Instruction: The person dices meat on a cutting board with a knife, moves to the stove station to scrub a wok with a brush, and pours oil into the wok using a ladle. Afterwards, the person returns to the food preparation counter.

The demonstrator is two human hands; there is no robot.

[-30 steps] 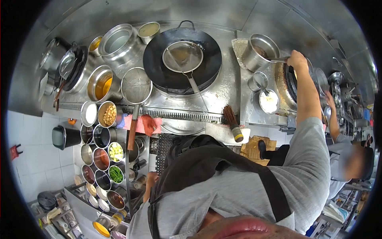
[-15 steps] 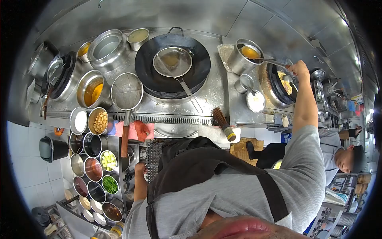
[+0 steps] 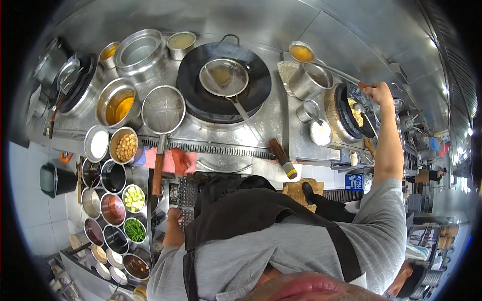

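My right hand [image 3: 380, 93], fingers wrapped round the handle, holds a long ladle [image 3: 302, 53] of orange liquid. The ladle's bowl is up above the rim of a tall steel pot [image 3: 303, 89]. Below that hand, on the right burner, a dark wok [image 3: 347, 116] contains yellowish food [image 3: 356, 118] and a metal utensil. My left hand [image 3: 174, 215] hangs low beside my apron, near the perforated dark mat. Its fingers are too hidden to read. A wire strainer [image 3: 224, 78] rests in the large middle wok [image 3: 263, 75].
A second strainer [image 3: 163, 111] lies across the stove's left part, by a pot of amber liquid [image 3: 102, 108]. Several ingredient tins stand lower left, one with green vegetables [image 3: 135, 229]. A bamboo brush [image 3: 282, 158] lies at the front edge. Another person's leg [image 3: 326, 205] shows at right.
My right hand has raised the ladle out of the tall pot, its bowl now higher and further left. The co-worker at right has moved mostly behind my arm. The view has shifted slightly.
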